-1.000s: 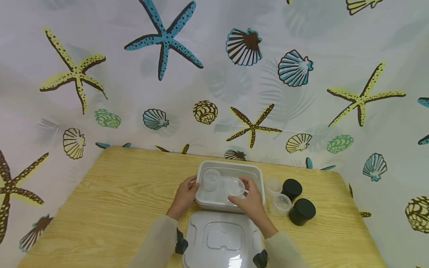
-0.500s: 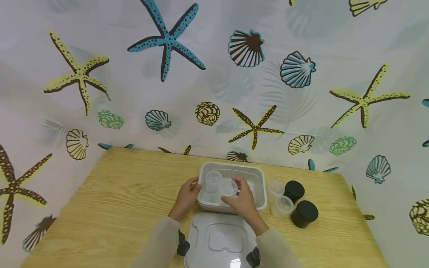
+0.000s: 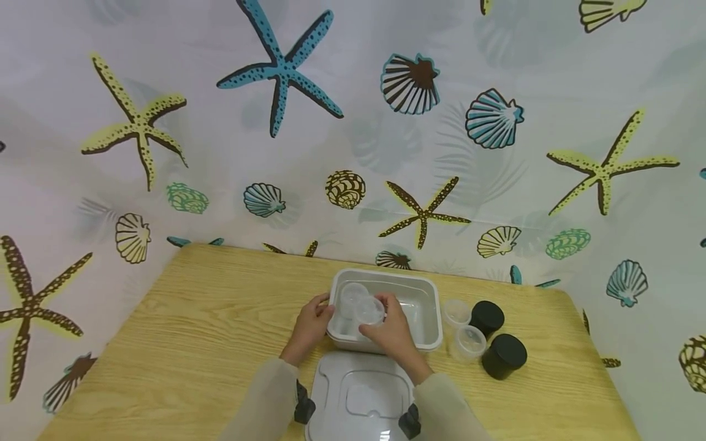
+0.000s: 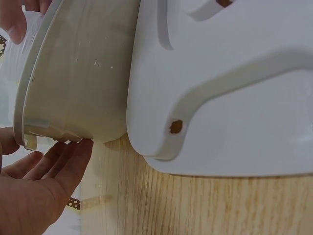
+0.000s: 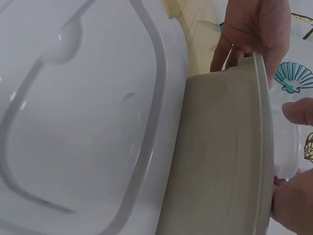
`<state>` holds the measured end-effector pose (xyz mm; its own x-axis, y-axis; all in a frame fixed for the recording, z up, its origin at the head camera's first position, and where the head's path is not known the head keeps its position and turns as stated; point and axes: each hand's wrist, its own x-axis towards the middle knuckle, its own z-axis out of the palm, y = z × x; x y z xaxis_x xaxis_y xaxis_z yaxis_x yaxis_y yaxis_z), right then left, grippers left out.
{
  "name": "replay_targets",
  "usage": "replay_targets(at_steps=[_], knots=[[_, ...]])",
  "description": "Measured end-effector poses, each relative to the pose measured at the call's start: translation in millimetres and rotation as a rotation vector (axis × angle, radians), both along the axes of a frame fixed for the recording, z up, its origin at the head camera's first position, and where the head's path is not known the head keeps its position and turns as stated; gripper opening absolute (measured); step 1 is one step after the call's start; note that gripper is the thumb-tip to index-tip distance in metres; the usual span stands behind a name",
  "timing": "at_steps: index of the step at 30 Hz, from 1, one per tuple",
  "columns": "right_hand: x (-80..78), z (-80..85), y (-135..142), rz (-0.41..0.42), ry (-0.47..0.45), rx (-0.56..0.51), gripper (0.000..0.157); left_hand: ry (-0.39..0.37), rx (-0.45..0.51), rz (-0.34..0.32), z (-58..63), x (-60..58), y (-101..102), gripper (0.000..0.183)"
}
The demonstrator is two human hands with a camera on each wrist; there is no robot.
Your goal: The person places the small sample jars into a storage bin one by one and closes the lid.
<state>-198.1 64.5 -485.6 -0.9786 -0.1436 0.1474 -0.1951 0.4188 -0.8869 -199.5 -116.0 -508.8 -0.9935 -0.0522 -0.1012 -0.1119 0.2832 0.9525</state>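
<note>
A white plastic box (image 3: pixel 439 315) stands in the middle of the table. My left hand (image 3: pixel 311 323) grips its left end, thumb over the rim and fingers against the outer wall in the left wrist view. Inside the box at the left is a clear plastic cup (image 3: pixel 350 295). My right hand (image 3: pixel 394 331) pinches a second clear cup (image 3: pixel 369 311) between thumb and fingers; it overlaps the first in the head view. In the right wrist view, the box wall (image 5: pixel 215 152) hides the lower part of the held cup.
A white lid (image 3: pixel 369 398) lies flat in front of the box, between the forearms. Right of the box stand two clear cups (image 3: pixel 470 343) and two black cylindrical containers (image 3: pixel 504 356). A patterned curtain (image 3: pixel 353 122) hangs behind the wooden table (image 3: pixel 220 318).
My right hand has moved left inside the box with the clear cup, bringing it up to the other cup. The left hand has kept its grip on the box.
</note>
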Motion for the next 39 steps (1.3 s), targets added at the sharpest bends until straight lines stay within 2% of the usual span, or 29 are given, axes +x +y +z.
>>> replay_targets(at_steps=[15, 39], knots=[[-8.8, 2.6, -10.5, 0.097, -0.06, 0.159, 0.063, -0.001, 0.024, 0.009, -1.3, -0.2, 0.8, 0.04], [-15.4, 6.3, -17.4, 0.171, -0.144, 0.147, 0.061, 0.002, 0.014, 0.013, -0.7, 0.5, 0.3, 0.04]])
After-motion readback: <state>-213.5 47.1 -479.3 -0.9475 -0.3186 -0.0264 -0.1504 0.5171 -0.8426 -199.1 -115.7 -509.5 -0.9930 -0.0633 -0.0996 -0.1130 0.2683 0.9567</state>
